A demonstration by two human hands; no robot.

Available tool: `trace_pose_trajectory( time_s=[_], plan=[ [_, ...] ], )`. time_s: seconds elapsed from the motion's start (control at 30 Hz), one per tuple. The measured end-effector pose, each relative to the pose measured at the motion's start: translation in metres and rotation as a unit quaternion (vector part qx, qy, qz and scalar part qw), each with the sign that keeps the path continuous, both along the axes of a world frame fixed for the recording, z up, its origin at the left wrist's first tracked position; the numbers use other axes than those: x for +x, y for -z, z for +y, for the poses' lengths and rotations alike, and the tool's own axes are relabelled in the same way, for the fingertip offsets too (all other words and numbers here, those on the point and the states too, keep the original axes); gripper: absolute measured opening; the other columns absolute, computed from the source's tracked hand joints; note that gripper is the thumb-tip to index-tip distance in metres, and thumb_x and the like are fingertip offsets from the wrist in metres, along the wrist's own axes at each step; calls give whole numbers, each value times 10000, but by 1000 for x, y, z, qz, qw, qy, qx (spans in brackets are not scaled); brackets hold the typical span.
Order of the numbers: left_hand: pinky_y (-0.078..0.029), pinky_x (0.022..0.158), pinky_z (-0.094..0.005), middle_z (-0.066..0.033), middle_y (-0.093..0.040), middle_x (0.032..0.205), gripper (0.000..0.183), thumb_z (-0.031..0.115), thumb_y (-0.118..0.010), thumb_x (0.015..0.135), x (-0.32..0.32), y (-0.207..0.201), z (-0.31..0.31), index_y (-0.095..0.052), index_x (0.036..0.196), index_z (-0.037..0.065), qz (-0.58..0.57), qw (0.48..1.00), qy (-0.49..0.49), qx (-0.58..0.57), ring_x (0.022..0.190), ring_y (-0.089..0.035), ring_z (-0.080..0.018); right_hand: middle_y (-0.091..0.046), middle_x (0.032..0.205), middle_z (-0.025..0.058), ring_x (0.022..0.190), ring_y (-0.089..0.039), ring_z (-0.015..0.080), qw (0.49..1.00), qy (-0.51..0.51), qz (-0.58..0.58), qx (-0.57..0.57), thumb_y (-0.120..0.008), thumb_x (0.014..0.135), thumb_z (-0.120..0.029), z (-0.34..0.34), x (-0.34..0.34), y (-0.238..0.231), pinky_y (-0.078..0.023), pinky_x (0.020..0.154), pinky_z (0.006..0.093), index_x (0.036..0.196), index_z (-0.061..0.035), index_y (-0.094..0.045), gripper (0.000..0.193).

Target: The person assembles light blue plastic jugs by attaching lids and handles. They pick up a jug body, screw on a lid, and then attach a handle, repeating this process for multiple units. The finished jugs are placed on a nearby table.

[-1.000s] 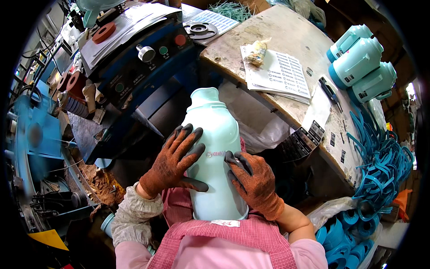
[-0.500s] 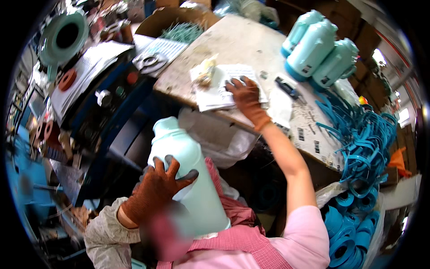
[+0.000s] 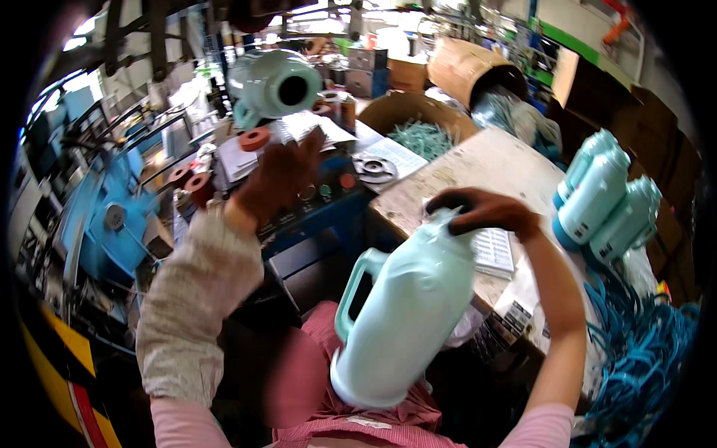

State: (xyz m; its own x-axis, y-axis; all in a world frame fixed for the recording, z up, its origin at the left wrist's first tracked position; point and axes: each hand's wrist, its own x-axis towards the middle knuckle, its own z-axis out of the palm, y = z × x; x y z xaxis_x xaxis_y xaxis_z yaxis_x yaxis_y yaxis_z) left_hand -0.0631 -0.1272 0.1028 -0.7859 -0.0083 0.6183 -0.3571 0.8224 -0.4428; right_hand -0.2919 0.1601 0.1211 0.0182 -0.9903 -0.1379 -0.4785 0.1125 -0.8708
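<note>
Jug (image 3: 411, 313), pale green, handled: tilted above a pink apron (image 3: 328, 433), gripped at its top by the gloved right hand (image 3: 491, 212). Left hand (image 3: 278, 179), gloved, blurred: raised near a red ring (image 3: 255, 139); cannot tell whether fingers are spread or curled. Worktop (image 3: 485, 157): three similar jugs (image 3: 601, 198), grouped, right side.

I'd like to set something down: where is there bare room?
The worktable looks bare beyond the right hand, between the cardboard box and the three pale green jugs. Its near edge is crowded with papers, its right side with blue strips.
</note>
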Motion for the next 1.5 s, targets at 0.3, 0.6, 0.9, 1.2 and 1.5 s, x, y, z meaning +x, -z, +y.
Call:
trace_pose_trajectory(
  time_s=[0.3,0.6,0.9,1.2,1.5],
  plan=[
    [-466,472,-327,-41,-562,708,91,165,-609,778,28,-59,56,-584,842,104,-1,978,125,-168,599,-592,-187,-523,1219,78,1165,-476,222,806,253,203,-495,-731,699,-31,57,-31,-20,-351,1034,346,1211,-70,-510,558],
    [-453,635,-347,-59,-598,799,177,217,-630,722,96,42,226,-663,763,48,-293,867,387,-111,688,-543,-187,-514,1199,102,1179,-458,275,676,236,278,-641,-769,654,-34,-60,42,-16,-369,1016,381,1155,-91,-538,555],
    [-455,915,-382,-180,-621,1103,351,180,-679,822,24,99,213,-611,1136,40,-312,409,645,565,1027,-592,-307,-432,1246,163,1181,-399,386,664,141,406,-612,-795,617,-160,-158,115,-26,-343,1015,480,1217,-176,-531,656],
    [-481,887,-460,-163,-503,1283,660,455,-723,720,-31,188,5,-536,1261,128,-162,916,95,356,1074,-556,-366,-410,1304,188,1167,-424,399,691,183,406,-569,-782,679,-262,-294,85,-24,-392,983,449,1279,-234,-481,672],
    [-491,837,-411,-155,-513,1251,615,256,-636,778,-129,250,-117,-418,1329,95,-75,970,11,231,1074,-561,-337,-517,1230,175,1170,-476,310,682,197,440,-549,-699,746,-264,-139,63,70,-380,1011,404,1259,-84,-524,571]
  ],
)
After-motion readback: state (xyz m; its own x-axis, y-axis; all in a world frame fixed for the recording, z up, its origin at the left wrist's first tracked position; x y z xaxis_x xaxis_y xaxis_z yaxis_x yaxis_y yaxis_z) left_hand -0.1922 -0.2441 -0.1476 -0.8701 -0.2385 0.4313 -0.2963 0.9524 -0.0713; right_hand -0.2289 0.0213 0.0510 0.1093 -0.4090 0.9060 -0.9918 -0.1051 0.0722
